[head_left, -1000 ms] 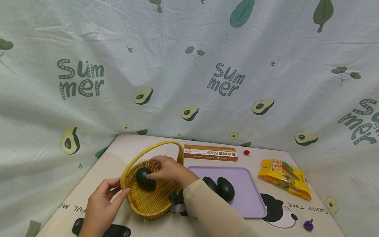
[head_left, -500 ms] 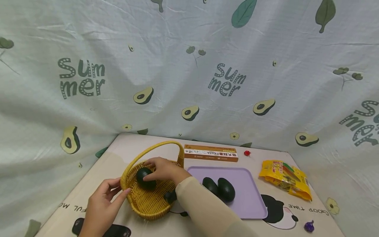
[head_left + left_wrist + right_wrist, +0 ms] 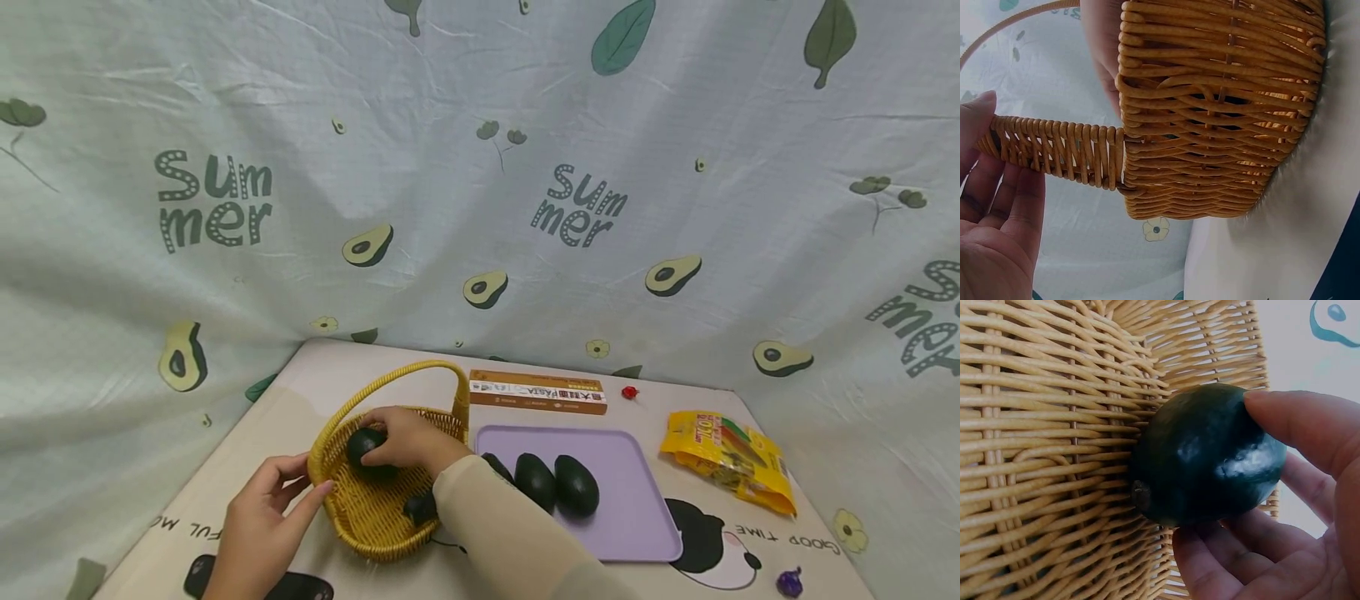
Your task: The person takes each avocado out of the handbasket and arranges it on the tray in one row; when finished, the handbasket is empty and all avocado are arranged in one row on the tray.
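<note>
A yellow wicker basket [image 3: 375, 537] stands on the table, its arched handle raised. Inside it, toward the far left wall, is a dark green avocado [image 3: 363, 450]. My right hand [image 3: 411, 438] reaches into the basket and grips this avocado, thumb on one side and fingers on the other; the right wrist view shows the avocado [image 3: 1204, 456] close to the woven wall. My left hand [image 3: 258, 521] pinches the lower end of the basket handle [image 3: 1060, 150], thumb and fingers on opposite sides. Several fingers of the right hand are hidden in the head view.
Right of the basket lies a lilac tray [image 3: 637, 533] with dark green avocados [image 3: 576, 486], one partly behind my sleeve. A pasta box [image 3: 536, 392], a small red item [image 3: 629, 392], a yellow packet [image 3: 727, 458] and a small purple item [image 3: 789, 582] lie around it.
My right hand has moved slightly left and settled further over the avocado in the basket. The sleeve has shifted left, uncovering more of the tray's avocados. My left hand stays on the handle.
</note>
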Demonstrator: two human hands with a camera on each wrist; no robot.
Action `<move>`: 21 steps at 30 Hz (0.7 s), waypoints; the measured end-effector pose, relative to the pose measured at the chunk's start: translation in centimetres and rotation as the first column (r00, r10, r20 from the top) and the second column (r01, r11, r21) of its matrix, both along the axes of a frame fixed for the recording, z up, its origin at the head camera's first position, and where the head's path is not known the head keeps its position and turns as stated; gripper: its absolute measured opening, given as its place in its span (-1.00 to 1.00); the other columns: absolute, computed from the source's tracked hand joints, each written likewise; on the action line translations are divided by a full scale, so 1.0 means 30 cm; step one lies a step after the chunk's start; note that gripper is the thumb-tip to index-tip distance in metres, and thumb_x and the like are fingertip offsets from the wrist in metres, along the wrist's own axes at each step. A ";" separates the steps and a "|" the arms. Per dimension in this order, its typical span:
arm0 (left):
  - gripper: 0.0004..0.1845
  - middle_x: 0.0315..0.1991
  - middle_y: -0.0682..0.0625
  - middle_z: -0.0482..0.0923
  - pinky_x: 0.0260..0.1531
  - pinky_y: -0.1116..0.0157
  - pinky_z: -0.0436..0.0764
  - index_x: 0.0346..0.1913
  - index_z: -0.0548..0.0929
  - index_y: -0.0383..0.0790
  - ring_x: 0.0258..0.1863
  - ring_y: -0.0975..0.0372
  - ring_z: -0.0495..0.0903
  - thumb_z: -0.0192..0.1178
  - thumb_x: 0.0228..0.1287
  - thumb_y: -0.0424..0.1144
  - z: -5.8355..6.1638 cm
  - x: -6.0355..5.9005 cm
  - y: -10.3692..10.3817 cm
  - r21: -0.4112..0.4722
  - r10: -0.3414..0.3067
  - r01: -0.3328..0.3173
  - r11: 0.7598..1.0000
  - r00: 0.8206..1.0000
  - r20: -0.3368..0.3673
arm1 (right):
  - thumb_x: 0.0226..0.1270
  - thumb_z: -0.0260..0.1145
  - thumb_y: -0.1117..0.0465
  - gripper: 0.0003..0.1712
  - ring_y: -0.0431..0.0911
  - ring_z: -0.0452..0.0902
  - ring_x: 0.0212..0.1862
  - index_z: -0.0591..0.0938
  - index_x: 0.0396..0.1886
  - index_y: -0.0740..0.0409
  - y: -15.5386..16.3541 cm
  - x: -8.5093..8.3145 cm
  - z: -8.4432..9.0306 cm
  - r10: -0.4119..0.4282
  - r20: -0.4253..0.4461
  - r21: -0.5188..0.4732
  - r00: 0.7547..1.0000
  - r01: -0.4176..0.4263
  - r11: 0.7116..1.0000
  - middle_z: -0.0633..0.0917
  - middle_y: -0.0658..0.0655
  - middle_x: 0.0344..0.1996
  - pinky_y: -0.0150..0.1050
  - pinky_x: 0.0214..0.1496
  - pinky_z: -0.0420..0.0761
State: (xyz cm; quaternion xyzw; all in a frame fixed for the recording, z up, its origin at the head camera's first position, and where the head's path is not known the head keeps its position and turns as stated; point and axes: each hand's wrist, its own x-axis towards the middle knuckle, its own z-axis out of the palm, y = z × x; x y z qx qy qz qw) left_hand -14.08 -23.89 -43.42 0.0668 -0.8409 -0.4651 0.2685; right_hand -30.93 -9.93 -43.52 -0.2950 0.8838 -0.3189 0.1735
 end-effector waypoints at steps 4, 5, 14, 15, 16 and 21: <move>-0.63 0.09 -0.14 0.59 -0.01 0.67 0.61 0.05 0.55 -0.30 0.16 -0.04 0.65 0.43 0.23 -0.47 0.003 0.001 0.003 0.016 -0.005 0.005 1.000 1.000 0.014 | 0.19 0.60 0.09 -0.44 -0.22 0.59 0.01 0.63 0.19 -0.19 -0.002 0.001 -0.004 -0.015 -0.004 0.010 1.000 0.015 1.000 0.66 -0.08 0.10 -0.33 0.02 0.70; -0.63 0.10 -0.14 0.58 -0.01 0.66 0.62 0.05 0.55 -0.30 0.17 -0.04 0.65 0.43 0.23 -0.46 0.003 0.001 0.003 0.020 -0.005 0.005 1.000 1.000 0.018 | 0.18 0.60 0.09 -0.44 -0.22 0.58 0.01 0.63 0.18 -0.19 -0.002 0.001 -0.003 -0.017 -0.002 0.012 1.000 0.017 1.000 0.66 -0.09 0.10 -0.33 0.01 0.70; -0.63 0.10 -0.15 0.57 0.02 0.52 0.69 0.06 0.55 -0.31 0.17 -0.07 0.65 0.42 0.24 -0.46 0.001 0.005 0.007 0.023 -0.017 0.017 1.000 1.000 0.007 | 0.11 0.65 0.05 -0.40 -0.26 0.56 0.08 0.66 0.18 -0.23 0.001 0.006 -0.003 0.003 -0.023 0.065 1.000 -0.002 0.998 0.63 -0.14 0.20 -0.35 0.09 0.68; -0.63 0.10 -0.15 0.57 0.02 0.54 0.69 0.06 0.55 -0.31 0.17 -0.07 0.65 0.42 0.24 -0.46 0.000 0.005 0.006 0.022 -0.019 0.018 1.000 1.000 0.005 | 0.10 0.65 0.05 -0.40 -0.26 0.56 0.07 0.67 0.18 -0.23 0.000 0.005 -0.004 0.004 -0.022 0.070 1.000 -0.003 0.998 0.63 -0.14 0.18 -0.36 0.08 0.68; -0.63 0.10 -0.16 0.57 0.01 0.56 0.68 0.06 0.55 -0.31 0.17 -0.08 0.65 0.42 0.24 -0.45 0.000 0.005 0.005 0.022 -0.020 0.020 1.000 1.000 0.004 | 0.10 0.65 0.05 -0.39 -0.27 0.56 0.06 0.66 0.18 -0.24 -0.001 0.005 -0.004 0.005 -0.024 0.075 1.000 -0.003 0.997 0.63 -0.14 0.18 -0.36 0.07 0.68; -0.63 0.10 -0.16 0.57 0.00 0.61 0.65 0.06 0.54 -0.31 0.17 -0.08 0.65 0.42 0.25 -0.44 -0.001 0.003 0.000 0.015 -0.024 0.024 1.000 1.000 0.006 | 0.07 0.66 0.09 -0.41 -0.26 0.56 0.00 0.64 0.12 -0.23 0.004 0.001 0.002 0.001 -0.013 0.049 1.000 0.000 0.999 0.64 -0.14 0.11 -0.35 0.01 0.69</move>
